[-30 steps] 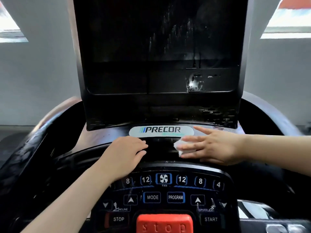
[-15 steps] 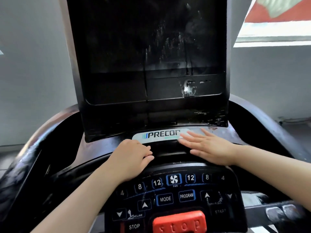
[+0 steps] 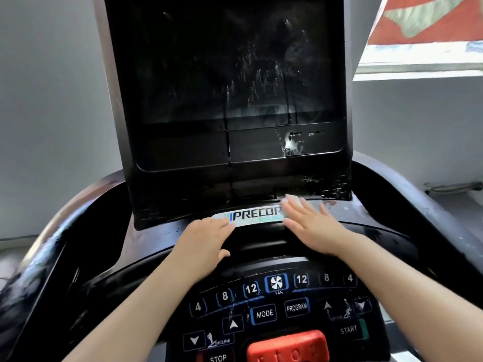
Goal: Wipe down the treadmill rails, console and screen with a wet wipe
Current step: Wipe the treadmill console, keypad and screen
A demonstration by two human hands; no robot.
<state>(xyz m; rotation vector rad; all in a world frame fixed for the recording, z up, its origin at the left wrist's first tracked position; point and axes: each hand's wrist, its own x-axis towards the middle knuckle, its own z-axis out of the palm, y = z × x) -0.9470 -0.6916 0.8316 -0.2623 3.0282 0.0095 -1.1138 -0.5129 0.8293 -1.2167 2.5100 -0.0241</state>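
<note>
Since a second ago the right hand [image 3: 315,226] has slid up onto the PRECOR badge [image 3: 257,215], fingers flat, pressing the wet wipe [image 3: 290,198], which peeks out at its fingertips. At nine o'clock of it, the left hand [image 3: 202,242] rests loosely curled on the console [image 3: 261,244], holding nothing. Beyond, at twelve, the screen [image 3: 230,74] shows wet streaks; likely wiped, rails seemingly remaining.

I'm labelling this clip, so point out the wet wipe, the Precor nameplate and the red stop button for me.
wet wipe [image 3: 289,197]: head view, white edge showing past the right hand's fingertips.
Precor nameplate [image 3: 257,214]: head view, middle of the lettering.
red stop button [image 3: 287,347]: head view, centre of its top face.
</note>
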